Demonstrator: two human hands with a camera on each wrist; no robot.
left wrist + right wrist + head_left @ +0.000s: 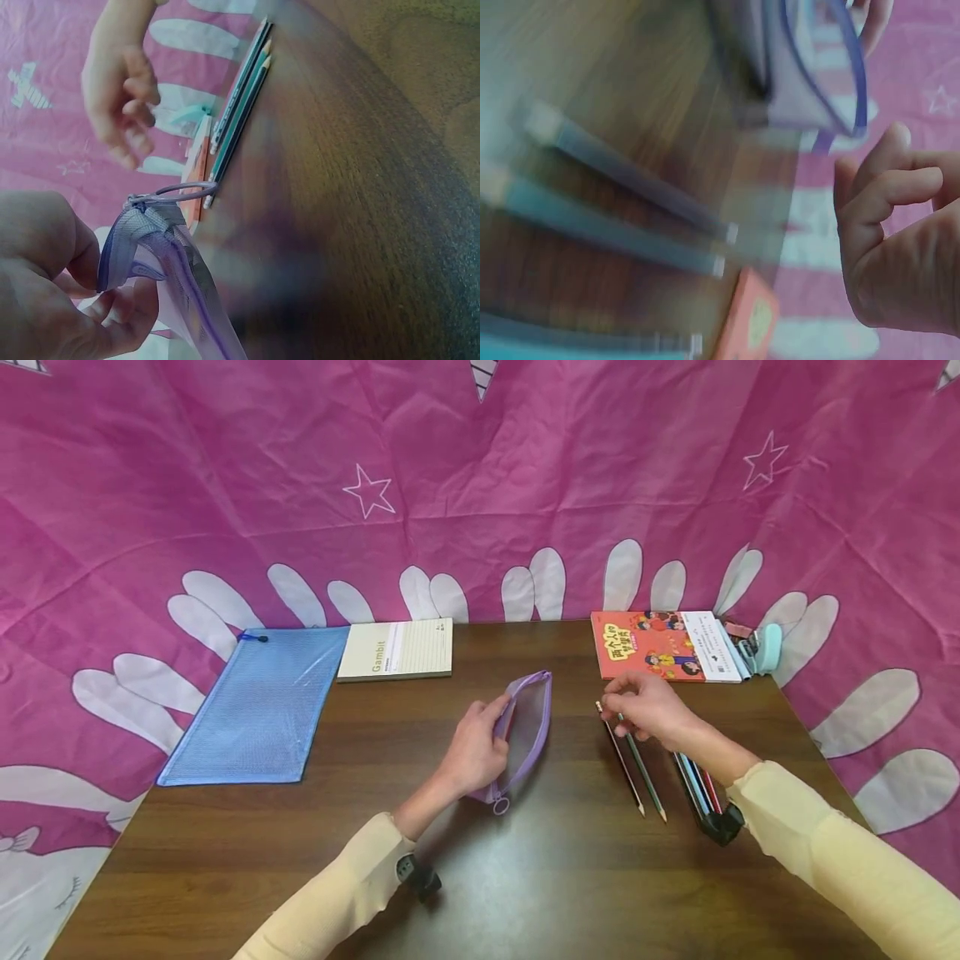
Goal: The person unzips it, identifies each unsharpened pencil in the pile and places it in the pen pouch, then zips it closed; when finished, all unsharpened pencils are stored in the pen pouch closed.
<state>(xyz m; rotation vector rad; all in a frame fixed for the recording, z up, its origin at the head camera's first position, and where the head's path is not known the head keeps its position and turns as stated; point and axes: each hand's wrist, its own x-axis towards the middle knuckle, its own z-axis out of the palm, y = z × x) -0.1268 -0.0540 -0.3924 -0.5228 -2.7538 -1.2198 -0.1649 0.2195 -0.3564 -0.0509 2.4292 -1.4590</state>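
Note:
My left hand grips one side of a purple mesh zip pouch, thumb and fingers pinching its edge. The pouch's mouth gapes toward the right, and a ring-shaped zipper pull hangs at its near end. Over the eraser ends of two pencils hovers my right hand, fingers loosely bent with nothing between them. A dark pencil and a green pencil lie side by side on the table, points toward me. Under the right wrist lies a group of several pencils, partly hidden by the arm.
A blue mesh zip bag lies flat at the left, beside a cream notebook. At the back right is an orange-red book, with a light teal object beside it. A pink patterned cloth hangs behind the wooden table.

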